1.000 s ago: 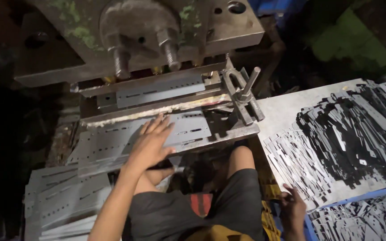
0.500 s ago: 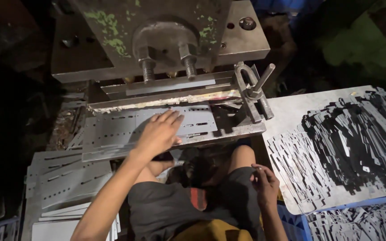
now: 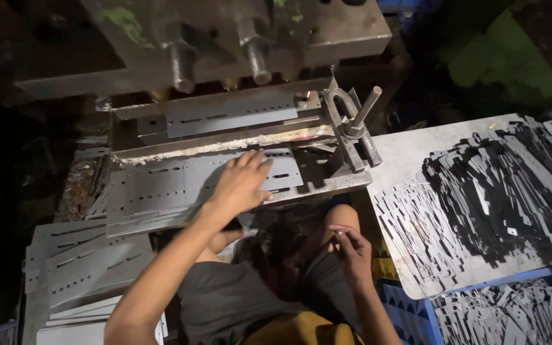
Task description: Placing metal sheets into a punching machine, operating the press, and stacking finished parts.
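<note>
Punched metal strip (image 3: 180, 182) is lying mid-frame under my flat, open-fingered left hand (image 3: 241, 185), while my right hand (image 3: 351, 246), fingers loosely curled and empty, is resting lower centre.

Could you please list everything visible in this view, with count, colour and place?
Grey steel press machine: one, top centre.
Grey slotted metal sheet: one, on press bed, under left hand.
Grey slotted sheet stack: one pile, lower left.
Metal clamp with lever: one, right of press bed.
Grey flat metal tray: one, right.
Dark thin metal strips: many, heaped on tray.
Blue crate: one, lower right, under tray.
Left hand: flat on sheet.
Right hand: over knee, fingers pinched; contents unclear.
</note>
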